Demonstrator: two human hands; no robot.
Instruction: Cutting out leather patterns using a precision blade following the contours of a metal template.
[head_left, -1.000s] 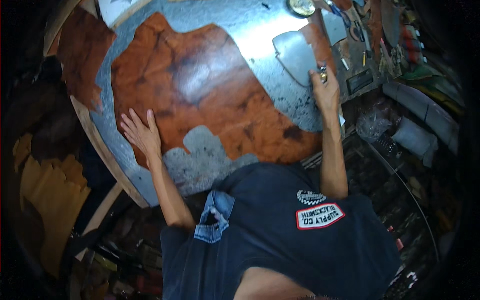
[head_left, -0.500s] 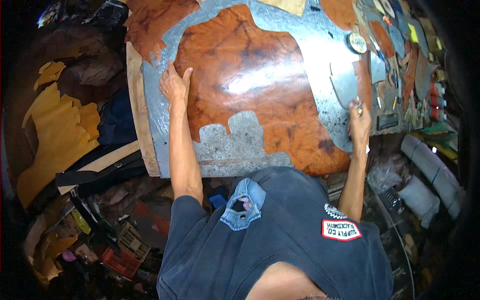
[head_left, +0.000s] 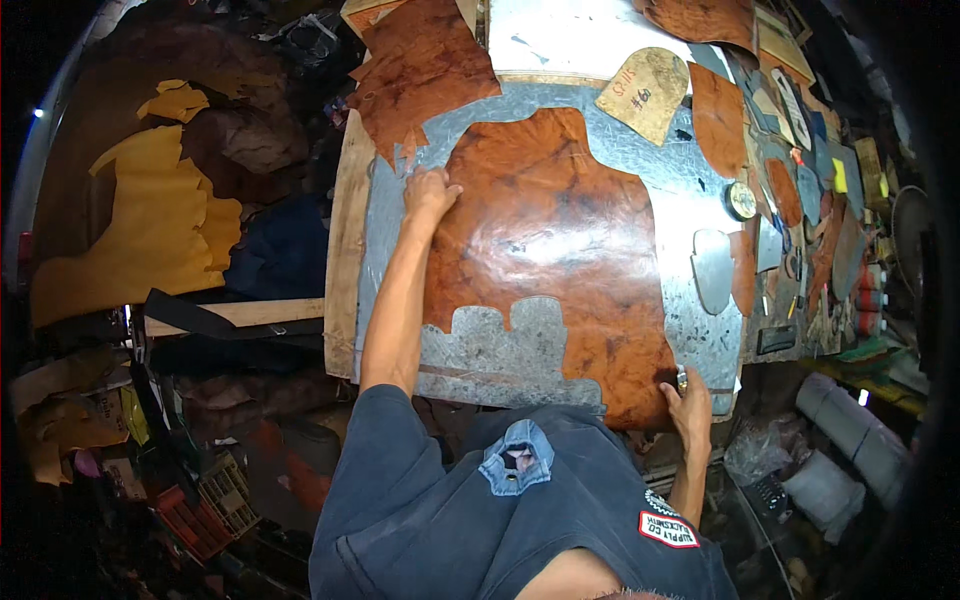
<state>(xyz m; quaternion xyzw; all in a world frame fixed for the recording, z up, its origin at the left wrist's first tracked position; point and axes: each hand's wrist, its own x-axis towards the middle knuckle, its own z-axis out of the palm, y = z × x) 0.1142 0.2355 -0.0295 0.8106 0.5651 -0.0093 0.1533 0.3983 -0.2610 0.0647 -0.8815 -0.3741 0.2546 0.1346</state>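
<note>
Left hand: my left hand (head_left: pixel 430 195) lies flat on the far left edge of the brown leather (head_left: pixel 560 250). The fingers are spread wide and press down. They hold nothing.
Right hand: my right hand (head_left: pixel 688 405) is at the near right corner of the leather, at the bench edge. The fingers curl around a small metal tool (head_left: pixel 682 378). I cannot tell what kind.
Leather: it lies flat on the grey metal sheet (head_left: pixel 690 200) on the bench. Its long way runs from me to the far side. A notched cut shows along its near edge.
Which way: the leather spreads between my two hands. The right hand is nearer to me and the left hand is far up.
Around: a tan paper pattern (head_left: pixel 645 92) lies at the far side. Yellow leather (head_left: pixel 130 230) lies off to the left.
</note>
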